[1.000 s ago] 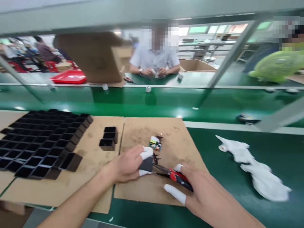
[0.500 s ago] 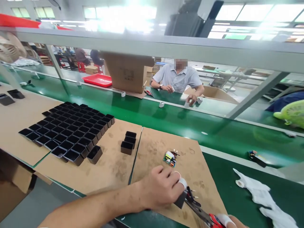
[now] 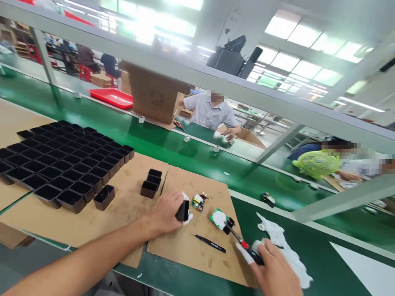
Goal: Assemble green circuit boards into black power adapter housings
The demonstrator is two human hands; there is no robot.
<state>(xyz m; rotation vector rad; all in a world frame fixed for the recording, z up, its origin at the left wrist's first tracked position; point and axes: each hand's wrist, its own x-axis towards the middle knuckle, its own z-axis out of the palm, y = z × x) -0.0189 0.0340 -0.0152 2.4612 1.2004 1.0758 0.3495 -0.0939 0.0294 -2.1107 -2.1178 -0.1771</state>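
My left hand [image 3: 163, 214], white covers on its fingertips, is closed around a small black plastic box [image 3: 183, 211] above the cardboard. In my right hand [image 3: 276, 267] are red-and-black-handled pliers [image 3: 243, 243], pointing up and left. At their tip is a green circuit board [image 3: 214, 217] with a white patch and a black part; whether the jaws grip it I cannot tell. Another circuit board [image 3: 197, 202] with prongs lies between the hands, farther back. Black tweezers [image 3: 210, 242] rest on the cardboard sheet [image 3: 185, 255] nearer to me.
Black boxes [image 3: 77, 168] stand in rows at left, with a short row [image 3: 150, 188] apart. Crumpled white cloth [image 3: 284, 246] and a dark component [image 3: 268, 200] lie at right. A shelf rail [image 3: 185, 65] crosses above the green bench. A co-worker [image 3: 212, 111] sits opposite.
My hands have moved apart: the left went left with the black box, the right moved up with the pliers. The white-patched board now shows outside the box. The view has turned right.
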